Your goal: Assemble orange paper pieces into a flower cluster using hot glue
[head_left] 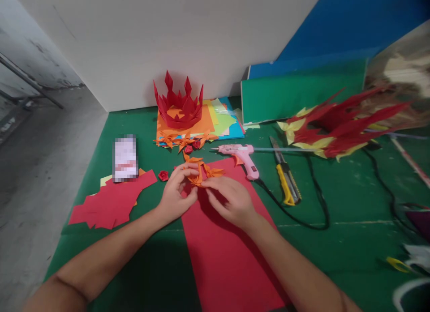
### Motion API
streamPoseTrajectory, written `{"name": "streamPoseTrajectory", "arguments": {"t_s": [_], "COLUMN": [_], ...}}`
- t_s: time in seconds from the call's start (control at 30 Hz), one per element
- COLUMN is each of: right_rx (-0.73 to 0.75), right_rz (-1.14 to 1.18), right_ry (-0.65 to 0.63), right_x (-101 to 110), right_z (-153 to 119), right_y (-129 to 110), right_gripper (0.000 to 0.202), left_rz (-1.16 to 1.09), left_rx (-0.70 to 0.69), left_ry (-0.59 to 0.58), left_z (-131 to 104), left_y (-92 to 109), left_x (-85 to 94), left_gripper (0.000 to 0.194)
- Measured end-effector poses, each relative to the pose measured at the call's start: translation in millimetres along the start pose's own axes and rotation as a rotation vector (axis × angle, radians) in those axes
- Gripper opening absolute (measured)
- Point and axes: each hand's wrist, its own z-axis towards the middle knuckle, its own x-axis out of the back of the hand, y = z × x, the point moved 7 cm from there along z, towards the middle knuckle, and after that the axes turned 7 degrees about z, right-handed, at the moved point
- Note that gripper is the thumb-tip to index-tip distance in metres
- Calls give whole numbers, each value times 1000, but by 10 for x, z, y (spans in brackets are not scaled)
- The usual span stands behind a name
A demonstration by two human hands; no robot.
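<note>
Above a long red paper sheet (pixel 231 245), an orange folded-paper flower (pixel 195 179) sits between my fingertips. My left hand (pixel 178 191) is closed around its left side, with thumb and fingers curled. From the right, my right hand (pixel 233 200) pinches a petal tip of the same flower. Another orange paper flower (pixel 214 171) lies just behind, near my right fingers. Small red paper roses, one a red rose (pixel 163 176), rest left of and beyond my hands. Several more orange flowers (pixel 184 143) line the edge of a coloured paper stack (pixel 231 126).
A red paper crown (pixel 179 110) stands on the stack. Right of my hands lie a pink glue gun (pixel 247 157) with a black cord and a yellow cutter knife (pixel 285 182). A red-and-yellow paper crown (pixel 339 124) is at right. Red paper scraps (pixel 114 200) and a phone (pixel 125 159) lie left.
</note>
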Motion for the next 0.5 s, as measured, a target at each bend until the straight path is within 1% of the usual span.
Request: {"name": "streamPoseTrajectory", "arguments": {"t_s": [0.1,0.23,0.4,0.5], "right_rx": [22,41,-22,-30], "right_rz": [-53,-98,-76,-63], "right_ry": [11,40,45,57], "right_x": [3,19,13,6], "right_z": [0,-3,-29,-49], "right_y": [-7,-13,39,32], "right_gripper": [17,11,6,4], "left_rz": [29,26,4,-49], "left_rx": [-17,-6,18,72], "left_ry": [-53,-140,-189,-215], "left_z": [0,-17,-35,-50], "left_y": [4,4,15,-25], "left_x": [-25,-76,-95,-118], "left_gripper": [30,27,20,24]}}
